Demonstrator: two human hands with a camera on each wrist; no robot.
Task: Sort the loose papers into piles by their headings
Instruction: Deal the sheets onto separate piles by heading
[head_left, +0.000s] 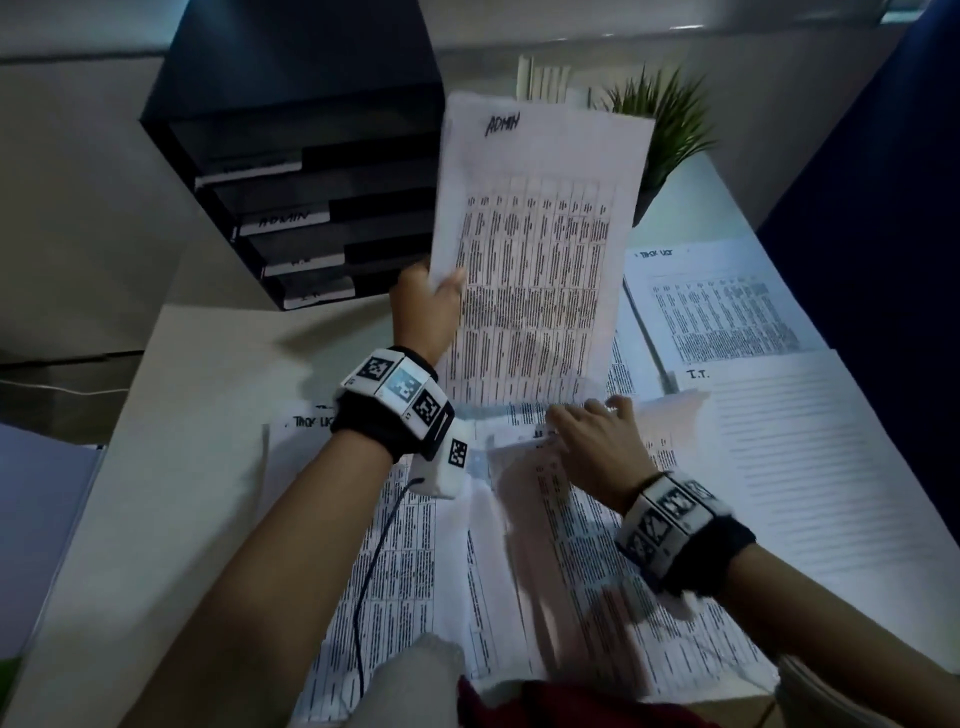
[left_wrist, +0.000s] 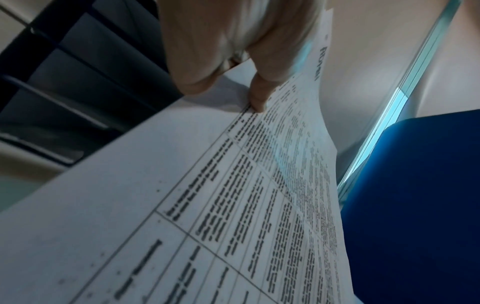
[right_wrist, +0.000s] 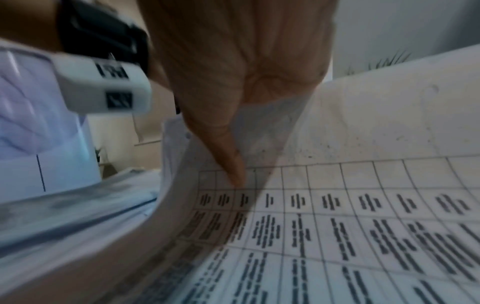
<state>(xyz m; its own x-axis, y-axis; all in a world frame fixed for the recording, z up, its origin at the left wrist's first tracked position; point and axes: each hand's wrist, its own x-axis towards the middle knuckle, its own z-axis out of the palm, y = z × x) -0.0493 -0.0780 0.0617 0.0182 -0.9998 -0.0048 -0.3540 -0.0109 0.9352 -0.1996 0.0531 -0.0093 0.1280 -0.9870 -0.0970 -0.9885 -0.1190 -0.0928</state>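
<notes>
Left hand (head_left: 426, 306) pinches the raised ADMIN sheet (head_left: 540, 244) by its edge; right hand (head_left: 597, 441) pinches a curling sheet (head_left: 524, 499) on the bench pile

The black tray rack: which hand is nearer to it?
Left. The left hand holds the ADMIN sheet just right of the rack; the right hand is lower, on the papers.

A pale desk (head_left: 197, 374) carries loose papers (head_left: 779, 467), a black tray rack (head_left: 291, 171) and a potted plant (head_left: 670, 124).
</notes>
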